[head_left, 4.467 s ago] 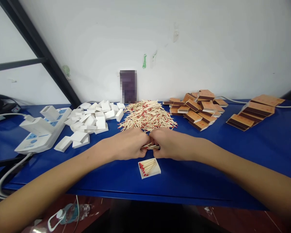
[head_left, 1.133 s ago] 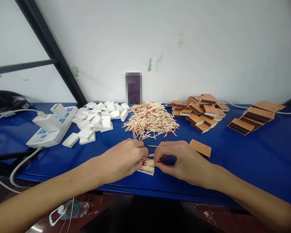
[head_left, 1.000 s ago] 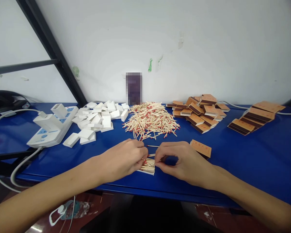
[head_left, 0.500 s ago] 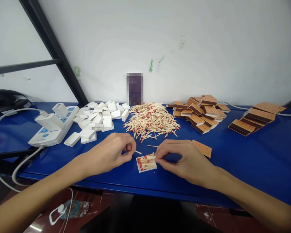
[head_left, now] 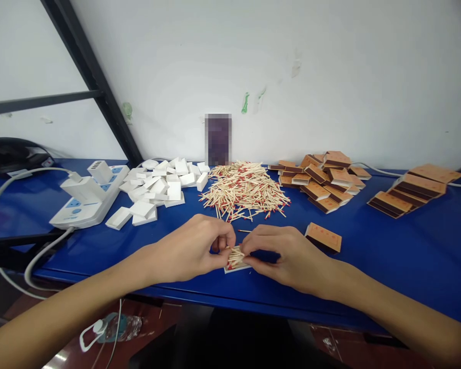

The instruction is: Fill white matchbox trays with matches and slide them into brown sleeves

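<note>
Head view, hands point(head_left: 194, 249) point(head_left: 282, 254) gripping match tray point(head_left: 232, 269), mostly hidden

A: How is the light?
B: Bright, even, diffuse; soft shadows sit under the left hand point(head_left: 192, 249) and right hand point(head_left: 288, 254) on the blue table point(head_left: 407, 246).
A: And sharpness?
B: Crisp at centre; the table edge bows, forearms point(head_left: 42, 328) blur low down, one patch point(head_left: 217, 139) by the wall point(head_left: 330, 77) is pixelated.
</note>
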Available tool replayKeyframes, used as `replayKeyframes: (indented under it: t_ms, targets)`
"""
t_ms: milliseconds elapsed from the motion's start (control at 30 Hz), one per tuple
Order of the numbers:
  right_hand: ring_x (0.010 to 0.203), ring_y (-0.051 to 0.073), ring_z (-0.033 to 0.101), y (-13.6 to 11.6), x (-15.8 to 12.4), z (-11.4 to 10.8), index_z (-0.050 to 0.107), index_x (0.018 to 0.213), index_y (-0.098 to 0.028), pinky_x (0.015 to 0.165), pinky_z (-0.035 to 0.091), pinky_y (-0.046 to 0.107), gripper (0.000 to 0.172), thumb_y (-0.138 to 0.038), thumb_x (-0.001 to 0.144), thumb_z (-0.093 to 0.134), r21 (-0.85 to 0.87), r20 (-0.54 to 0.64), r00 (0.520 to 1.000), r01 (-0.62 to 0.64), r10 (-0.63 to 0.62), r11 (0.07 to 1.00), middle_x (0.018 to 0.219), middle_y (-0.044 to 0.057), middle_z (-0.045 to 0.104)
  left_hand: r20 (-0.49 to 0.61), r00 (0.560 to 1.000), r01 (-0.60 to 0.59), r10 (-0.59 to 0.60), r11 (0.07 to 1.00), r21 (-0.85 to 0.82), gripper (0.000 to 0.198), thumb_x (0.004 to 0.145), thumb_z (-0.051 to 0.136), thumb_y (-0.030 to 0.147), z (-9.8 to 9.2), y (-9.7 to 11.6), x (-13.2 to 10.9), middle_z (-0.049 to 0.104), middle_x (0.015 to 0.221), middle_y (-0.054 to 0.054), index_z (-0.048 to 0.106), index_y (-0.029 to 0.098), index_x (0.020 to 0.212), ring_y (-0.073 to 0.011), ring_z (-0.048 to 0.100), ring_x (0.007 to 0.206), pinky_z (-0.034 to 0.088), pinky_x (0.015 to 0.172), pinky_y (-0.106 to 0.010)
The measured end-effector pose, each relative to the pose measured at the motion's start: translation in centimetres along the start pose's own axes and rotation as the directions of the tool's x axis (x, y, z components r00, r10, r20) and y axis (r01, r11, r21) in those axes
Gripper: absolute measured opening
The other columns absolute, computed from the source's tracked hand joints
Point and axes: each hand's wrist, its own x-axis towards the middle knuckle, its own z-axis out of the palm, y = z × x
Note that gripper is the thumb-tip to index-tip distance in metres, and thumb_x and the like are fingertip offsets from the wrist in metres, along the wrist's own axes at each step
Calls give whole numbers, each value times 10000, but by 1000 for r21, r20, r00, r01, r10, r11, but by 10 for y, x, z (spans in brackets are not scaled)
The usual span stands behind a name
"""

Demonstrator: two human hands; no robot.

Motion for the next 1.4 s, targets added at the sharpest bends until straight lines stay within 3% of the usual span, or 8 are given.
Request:
replayKeyframes:
  t_ms: [233,433,667,833,1167,1300,1400]
  targets:
    - [871,166,702,5,-12,-16,704,953,-224,791,561,288,107,-232,881,625,-10,-83,992,-93,92,996,963,29,756,62,998,24,-24,1000,1,69,760,603,94,6,3,10,605,651,50,607,158,736,-78,528,578,371,554,-197]
    - [1023,211,670,4,-12,-16,659,1137,-246,891,533,356,297,-322,851,674,2,66,985,-162,161,987,1122,45,719,78,996,-38,37,999,8,82,749,598,70,13,5,17,589,646,41,612,148,730,-73,508,551,372,540,-196]
    - [952,197,677,4,-10,-16,648,1086,-233,863,510,334,280,-339,833,707,23,89,977,-198,195,980,1049,28,725,12,999,-48,48,998,-39,44,825,635,139,17,3,17,597,675,46,624,160,862,-81,554,596,401,581,-195]
    - [955,216,656,4,-13,-10,616,1117,-233,815,515,335,464,-427,734,793,12,66,971,-230,229,973,1065,38,703,-23,996,-88,88,996,6,60,829,641,134,21,0,18,609,721,46,600,172,849,-95,567,665,397,621,-208]
    - [841,150,668,5,-15,-7,641,963,-226,763,528,269,157,-256,827,713,42,-45,978,-200,202,979,914,-8,717,-114,953,-276,282,959,67,70,882,621,236,34,-14,20,631,809,2,621,166,877,-122,586,723,447,681,-239]
    - [802,131,670,5,-19,-5,655,931,-223,750,536,249,125,-197,817,702,31,-107,973,-200,202,979,868,-26,720,-173,902,-360,396,910,206,277,827,631,358,38,-23,18,643,931,-60,631,147,1007,-185,612,814,497,747,-313]
    - [770,116,667,4,-21,-4,671,919,-228,735,536,234,108,-161,834,666,49,-120,972,-199,203,979,847,-38,725,-158,893,-370,422,886,279,347,809,626,389,39,-28,16,647,874,-58,621,137,1047,-194,599,755,498,713,-331]
